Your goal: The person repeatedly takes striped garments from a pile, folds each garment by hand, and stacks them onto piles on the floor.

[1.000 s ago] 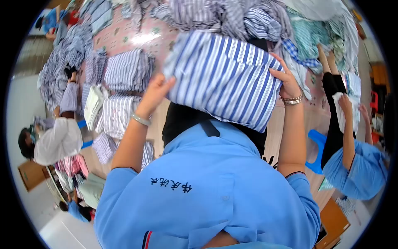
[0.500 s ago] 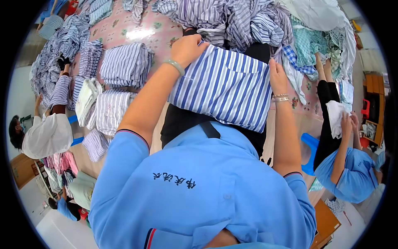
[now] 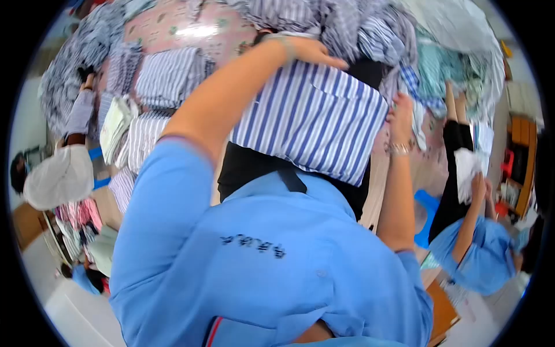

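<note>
Laundry workroom, pink flowered covering (image 3: 162,26), striped cloth (image 3: 283,14) heaped on it, folded stacks (image 3: 167,75) too, matching blue shirts (image 3: 260,283)

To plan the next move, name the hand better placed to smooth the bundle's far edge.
Likely the left hand: it is at the far edge of the bundle; the right hand is at one side.

A blue plastic stool (image 3: 425,220) stands near a person in a blue shirt (image 3: 478,254); a wooden cabinet (image 3: 524,136) is behind a red chair (image 3: 508,163).
</note>
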A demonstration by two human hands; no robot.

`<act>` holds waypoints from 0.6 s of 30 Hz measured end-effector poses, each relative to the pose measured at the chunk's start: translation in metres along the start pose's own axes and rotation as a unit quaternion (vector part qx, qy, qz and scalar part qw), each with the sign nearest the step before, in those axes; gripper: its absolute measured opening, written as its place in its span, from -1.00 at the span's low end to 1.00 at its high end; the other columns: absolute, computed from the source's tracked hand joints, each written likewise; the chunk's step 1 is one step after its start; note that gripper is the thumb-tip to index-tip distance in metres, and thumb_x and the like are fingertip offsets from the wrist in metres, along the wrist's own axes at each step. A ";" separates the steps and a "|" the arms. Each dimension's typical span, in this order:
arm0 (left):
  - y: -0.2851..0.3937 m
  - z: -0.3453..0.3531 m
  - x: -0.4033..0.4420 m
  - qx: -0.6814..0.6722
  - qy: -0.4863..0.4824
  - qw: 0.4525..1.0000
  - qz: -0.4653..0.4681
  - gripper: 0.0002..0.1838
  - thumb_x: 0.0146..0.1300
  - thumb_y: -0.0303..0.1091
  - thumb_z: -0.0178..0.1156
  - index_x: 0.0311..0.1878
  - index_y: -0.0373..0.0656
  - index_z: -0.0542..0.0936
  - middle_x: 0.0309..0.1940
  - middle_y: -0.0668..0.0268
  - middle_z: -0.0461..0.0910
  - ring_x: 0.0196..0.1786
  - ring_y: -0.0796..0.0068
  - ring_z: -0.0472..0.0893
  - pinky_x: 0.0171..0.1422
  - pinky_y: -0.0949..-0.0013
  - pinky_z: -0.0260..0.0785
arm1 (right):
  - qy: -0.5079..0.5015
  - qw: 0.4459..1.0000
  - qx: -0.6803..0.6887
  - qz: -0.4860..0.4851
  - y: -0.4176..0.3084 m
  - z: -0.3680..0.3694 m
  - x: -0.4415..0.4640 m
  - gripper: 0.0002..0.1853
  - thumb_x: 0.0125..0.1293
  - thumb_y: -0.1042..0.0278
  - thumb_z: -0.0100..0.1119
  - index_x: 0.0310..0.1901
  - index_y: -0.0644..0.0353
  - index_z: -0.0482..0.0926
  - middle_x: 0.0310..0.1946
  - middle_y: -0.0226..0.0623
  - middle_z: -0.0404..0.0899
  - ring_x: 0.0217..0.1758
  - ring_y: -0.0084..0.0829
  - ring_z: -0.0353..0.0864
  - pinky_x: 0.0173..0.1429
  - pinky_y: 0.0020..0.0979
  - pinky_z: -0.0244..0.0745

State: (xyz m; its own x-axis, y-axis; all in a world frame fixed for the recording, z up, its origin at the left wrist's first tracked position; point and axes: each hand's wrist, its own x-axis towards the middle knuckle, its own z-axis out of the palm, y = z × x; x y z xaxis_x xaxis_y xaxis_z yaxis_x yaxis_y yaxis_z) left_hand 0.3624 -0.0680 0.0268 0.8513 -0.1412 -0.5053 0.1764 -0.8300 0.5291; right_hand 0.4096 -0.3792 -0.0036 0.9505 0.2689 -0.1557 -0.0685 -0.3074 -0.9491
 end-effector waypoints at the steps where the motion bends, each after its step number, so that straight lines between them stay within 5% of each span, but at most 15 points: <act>1: 0.012 0.000 0.007 0.014 -0.107 0.993 -0.044 0.11 -0.12 0.61 -0.12 0.20 -0.28 0.37 0.19 -0.01 0.34 0.26 0.12 0.31 0.33 0.17 0.06 | 0.009 1.000 0.017 -0.001 -0.007 -0.005 -0.006 -0.61 0.41 0.10 -0.26 0.09 0.15 0.36 -0.17 -0.35 0.47 -0.40 -0.66 0.42 -0.38 -0.64 0.33; 4: 0.022 0.009 0.004 0.001 -0.237 0.971 -0.039 0.09 -0.24 0.50 0.16 0.26 -0.17 0.32 0.29 0.07 0.21 0.35 0.17 0.17 0.37 0.21 -0.01 | 0.007 0.999 -0.034 -0.018 -0.013 -0.029 -0.021 -0.59 0.39 0.08 -0.23 0.09 0.19 0.37 -0.10 -0.34 0.44 -0.40 -0.67 0.42 -0.39 -0.64 0.33; 7: -0.002 0.024 -0.006 -0.295 -0.353 0.888 0.031 -0.30 0.01 0.07 0.29 0.13 -0.23 0.45 0.05 0.20 0.49 0.06 0.37 0.47 0.20 0.36 0.21 | 0.005 1.000 -0.026 0.006 0.003 -0.042 -0.030 -0.55 0.38 0.01 -0.21 0.04 0.23 0.41 -0.09 -0.29 0.45 -0.39 -0.63 0.47 -0.40 -0.62 0.33; 10: -0.034 0.001 -0.086 -0.334 -0.120 0.929 0.106 -0.36 0.05 -0.05 0.29 0.10 -0.32 0.46 0.03 0.24 0.51 0.07 0.42 0.45 0.19 0.43 0.22 | 0.002 0.997 0.037 0.064 0.005 -0.042 -0.037 -0.53 0.39 -0.01 -0.20 0.03 0.25 0.40 -0.08 -0.29 0.45 -0.40 -0.60 0.48 -0.43 -0.63 0.34; 11: -0.062 0.002 -0.120 -0.371 -0.007 0.927 0.054 -0.39 0.07 -0.08 0.28 0.08 -0.35 0.46 0.00 0.22 0.53 0.03 0.46 0.47 0.16 0.46 0.25 | 0.016 0.994 0.068 0.087 0.005 -0.043 -0.037 -0.53 0.39 -0.01 -0.20 0.04 0.25 0.39 -0.08 -0.30 0.45 -0.42 -0.59 0.48 -0.45 -0.65 0.35; 12: -0.093 0.011 -0.156 -0.515 0.089 0.853 -0.006 -0.53 0.09 -0.07 0.27 -0.11 -0.30 0.59 -0.19 0.24 0.61 -0.23 0.57 0.57 -0.14 0.58 0.38 | 0.021 0.993 0.074 0.086 0.005 -0.042 -0.033 -0.53 0.38 -0.03 -0.17 0.03 0.26 0.39 -0.08 -0.29 0.45 -0.42 -0.58 0.48 -0.45 -0.64 0.34; 13: -0.091 0.008 -0.205 -0.656 0.226 0.720 -0.015 -0.63 0.10 -0.17 0.27 -0.18 -0.31 0.61 -0.26 0.24 0.63 -0.31 0.58 0.60 -0.18 0.58 0.44 | 0.014 0.994 0.084 0.071 0.004 -0.040 -0.029 -0.54 0.38 -0.02 -0.18 0.02 0.25 0.39 -0.09 -0.29 0.45 -0.43 -0.59 0.48 -0.43 -0.63 0.34; 14: -0.116 0.007 -0.242 -0.674 0.279 0.679 -0.084 -0.64 0.12 -0.20 0.26 -0.18 -0.32 0.59 -0.27 0.23 0.63 -0.29 0.51 0.62 -0.13 0.50 0.48 | 0.013 0.994 0.093 0.062 -0.002 -0.035 -0.028 -0.56 0.38 0.00 -0.17 0.01 0.25 0.41 -0.10 -0.28 0.47 -0.43 -0.59 0.49 -0.43 -0.63 0.34; 18: -0.210 0.021 -0.307 -0.737 0.499 0.456 -0.015 -0.58 0.20 -0.12 0.19 -0.04 -0.28 0.50 -0.16 0.21 0.60 -0.14 0.38 0.60 0.03 0.32 0.44 | -0.003 0.998 0.068 0.001 -0.039 0.002 -0.015 -0.60 0.40 0.06 -0.18 -0.02 0.25 0.43 -0.12 -0.28 0.49 -0.46 -0.60 0.49 -0.42 -0.64 0.33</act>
State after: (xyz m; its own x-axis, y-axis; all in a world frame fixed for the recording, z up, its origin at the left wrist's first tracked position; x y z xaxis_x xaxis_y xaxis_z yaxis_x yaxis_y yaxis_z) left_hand 0.0536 0.1385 0.0561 0.5090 0.7841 -0.3552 -0.2901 0.5447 0.7869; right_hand 0.3974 -0.3694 0.0353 0.9485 0.2736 -0.1596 -0.1119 -0.1818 -0.9769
